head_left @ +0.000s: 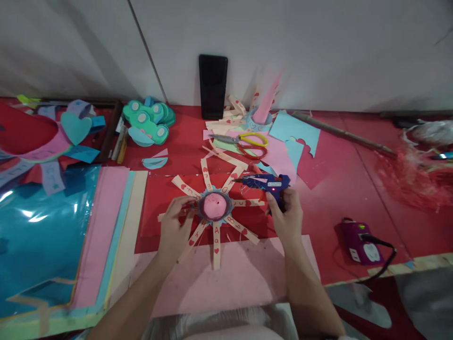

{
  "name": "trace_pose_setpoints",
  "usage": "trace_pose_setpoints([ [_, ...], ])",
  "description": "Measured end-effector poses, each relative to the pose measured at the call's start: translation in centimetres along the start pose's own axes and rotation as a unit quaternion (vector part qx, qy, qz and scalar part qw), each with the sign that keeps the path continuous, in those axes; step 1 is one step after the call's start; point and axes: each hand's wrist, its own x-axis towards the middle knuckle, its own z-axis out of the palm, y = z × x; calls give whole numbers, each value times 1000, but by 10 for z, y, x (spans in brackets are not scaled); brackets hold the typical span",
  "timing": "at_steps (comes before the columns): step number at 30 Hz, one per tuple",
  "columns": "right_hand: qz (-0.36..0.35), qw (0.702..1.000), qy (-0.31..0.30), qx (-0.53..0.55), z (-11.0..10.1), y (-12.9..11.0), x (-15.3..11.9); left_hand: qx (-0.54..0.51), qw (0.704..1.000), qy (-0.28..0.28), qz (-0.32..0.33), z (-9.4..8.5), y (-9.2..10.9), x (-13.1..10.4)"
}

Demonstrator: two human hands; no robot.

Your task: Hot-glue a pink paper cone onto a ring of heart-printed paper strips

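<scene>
A paper craft (214, 207) with a pink round middle, a blue rim and several cream strips spread like rays lies before me. Red letters and hearts mark the strips (216, 245). My left hand (177, 226) is at the craft's left side, its fingers closed around the rim and a strip there; the fingertips are partly hidden. In my right hand (286, 215) is a blue glue gun (271, 182), gripped by its handle. The gun's nozzle points left, over the upper right strips, and a small red light glows on its body.
Scissors (247, 140) with yellow and red handles lie on paper scraps behind the craft. A black phone (213, 87) leans on the wall. Coloured sheets (102, 226) are stacked at left, near green cutouts (146, 123). A purple power adapter (361, 243) with a cord sits right.
</scene>
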Motion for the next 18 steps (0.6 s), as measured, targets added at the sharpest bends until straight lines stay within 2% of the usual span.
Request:
trace_pose_setpoints([
  [8,-18,1000,0,8,1,5,2,-8,1000,-8,-4,1,0,0],
  [18,6,999,-16,48,-1,0,2,-3,1000,-9,-4,0,3,0],
])
